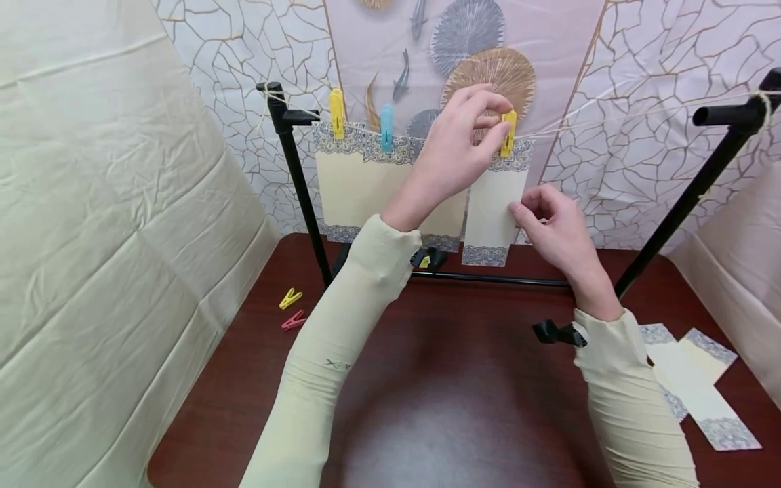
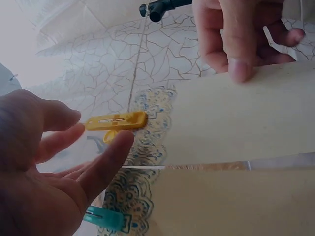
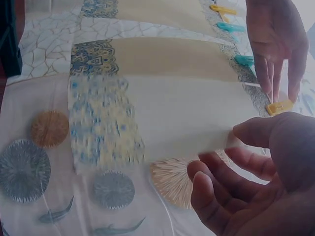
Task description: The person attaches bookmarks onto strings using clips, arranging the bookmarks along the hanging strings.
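Observation:
My left hand (image 1: 460, 146) is up at the string, thumb and fingertips at a yellow clothespin (image 1: 509, 134). That clothespin sits on the top edge of a long white paper card (image 1: 495, 203) with blue lace-patterned ends. The right hand (image 1: 558, 227) pinches the card's right edge between thumb and fingers; in the right wrist view its thumb (image 3: 253, 130) lies on the near side. To the left hang cream cards (image 1: 350, 190) with the same border, under another yellow clothespin (image 1: 337, 114) and a blue clothespin (image 1: 387, 127). My left forearm hides part of them.
The string runs between black stand posts (image 1: 295, 183) at left and right. Yellow (image 1: 290, 298) and red (image 1: 294, 320) clothespins lie on the dark red table (image 1: 427, 407). Several loose cards (image 1: 695, 379) overlap at the table's right. A patterned cloth hangs behind.

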`<state>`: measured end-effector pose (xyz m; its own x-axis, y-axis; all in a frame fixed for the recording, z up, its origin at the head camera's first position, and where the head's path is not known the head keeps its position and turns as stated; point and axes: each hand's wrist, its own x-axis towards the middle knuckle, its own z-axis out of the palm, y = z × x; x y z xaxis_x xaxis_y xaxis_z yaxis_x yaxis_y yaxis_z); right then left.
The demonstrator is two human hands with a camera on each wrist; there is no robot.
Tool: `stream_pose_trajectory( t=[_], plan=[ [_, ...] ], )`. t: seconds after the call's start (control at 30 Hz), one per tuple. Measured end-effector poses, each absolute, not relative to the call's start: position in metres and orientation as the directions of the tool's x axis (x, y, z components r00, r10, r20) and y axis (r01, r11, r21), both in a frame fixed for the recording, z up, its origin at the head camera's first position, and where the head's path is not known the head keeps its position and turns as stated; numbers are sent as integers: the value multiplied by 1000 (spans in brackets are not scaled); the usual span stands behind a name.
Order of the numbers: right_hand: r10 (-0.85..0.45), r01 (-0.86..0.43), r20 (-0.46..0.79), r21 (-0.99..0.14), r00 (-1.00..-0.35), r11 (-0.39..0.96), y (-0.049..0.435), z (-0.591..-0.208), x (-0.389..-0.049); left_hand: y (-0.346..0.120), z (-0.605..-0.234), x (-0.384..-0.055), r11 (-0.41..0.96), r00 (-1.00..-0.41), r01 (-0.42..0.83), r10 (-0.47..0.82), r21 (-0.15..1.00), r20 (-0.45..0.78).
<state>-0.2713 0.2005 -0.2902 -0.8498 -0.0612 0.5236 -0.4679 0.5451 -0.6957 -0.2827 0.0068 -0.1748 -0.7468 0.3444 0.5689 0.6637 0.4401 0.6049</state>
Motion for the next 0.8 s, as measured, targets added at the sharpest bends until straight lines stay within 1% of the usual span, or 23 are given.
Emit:
stream_pose_trajectory(
  t=[0.13, 0.37, 0.5, 0.6, 0.67, 0.7, 0.8],
  plan=[
    [-70, -450, 506, -684, -859, 574, 207, -292, -269, 1, -181, -279, 378, -713, 700, 332, 606, 617],
    [-77, -361, 416, -666, -906, 653, 226, -295, -262, -6, -187, -264, 158, -691, 716, 301, 680, 657],
    [-82, -332, 394, -626, -916, 706, 239, -299, -256, -17, -197, -264, 74, -635, 760, 296, 646, 714],
    [-80, -321, 397, -588, -914, 742, 247, -302, -251, -29, -208, -266, 44, -588, 796, 296, 604, 753],
    [-82, -318, 399, -573, -913, 755, 252, -304, -248, -37, -215, -267, 43, -576, 804, 300, 593, 760],
    [-84, -318, 399, -567, -913, 760, 254, -304, -247, -42, -218, -266, 51, -575, 806, 305, 590, 759],
    [-89, -315, 400, -546, -912, 776, 260, -306, -243, -53, -226, -264, 79, -597, 790, 324, 608, 734]
  ],
)
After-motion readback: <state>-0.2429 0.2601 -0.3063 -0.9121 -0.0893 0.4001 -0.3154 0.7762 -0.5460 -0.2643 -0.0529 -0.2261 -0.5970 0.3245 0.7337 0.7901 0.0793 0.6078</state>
